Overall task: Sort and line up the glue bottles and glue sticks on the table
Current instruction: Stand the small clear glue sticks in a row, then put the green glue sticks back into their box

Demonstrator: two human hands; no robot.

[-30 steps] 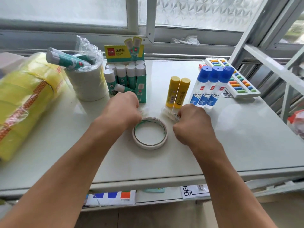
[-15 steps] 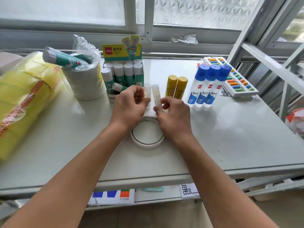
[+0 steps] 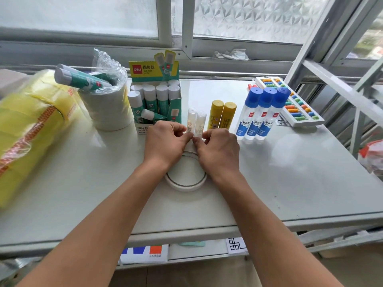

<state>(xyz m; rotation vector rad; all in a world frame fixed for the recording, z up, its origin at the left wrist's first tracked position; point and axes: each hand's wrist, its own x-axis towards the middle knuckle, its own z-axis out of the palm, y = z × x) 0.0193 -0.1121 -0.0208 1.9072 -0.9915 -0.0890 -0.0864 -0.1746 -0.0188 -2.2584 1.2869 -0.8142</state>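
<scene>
Left hand (image 3: 166,139) pinches the base of the left clear stick (image 3: 191,120); right hand (image 3: 218,147) pinches the right clear stick (image 3: 200,123). Both stand upright, touching, at 12 o'clock from the tape ring (image 3: 186,184). Best practice, in my judgement: square the bases together, let go gently. Clear sticks: translucent, slim, capped. Yellow sticks (image 3: 222,114) at 3 o'clock, blue bottles (image 3: 262,113) beyond.

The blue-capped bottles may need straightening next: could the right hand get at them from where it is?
Probably yes. The right hand sits at the clear sticks, and the blue-capped bottles lie just to its right past the yellow sticks, with bare table on that side.
</scene>
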